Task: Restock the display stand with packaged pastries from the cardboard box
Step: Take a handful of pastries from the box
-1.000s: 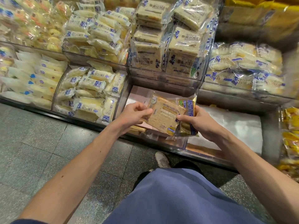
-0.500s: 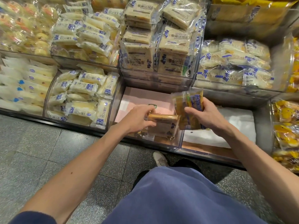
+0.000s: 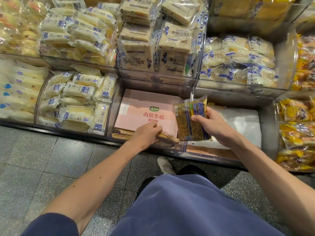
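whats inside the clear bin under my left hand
A pink printed sheet, with brown pastry packs along the front under the left hand. Anything beneath the sheet is covered.

A white shoe (image 3: 165,165) stands on the grey tiled floor (image 3: 42,159).

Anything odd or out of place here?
Only the flat pink printed cardboard lying in the centre lower clear bin: bins left and above are full, this one has just a few brown wrapped pastry packets at its front edge.
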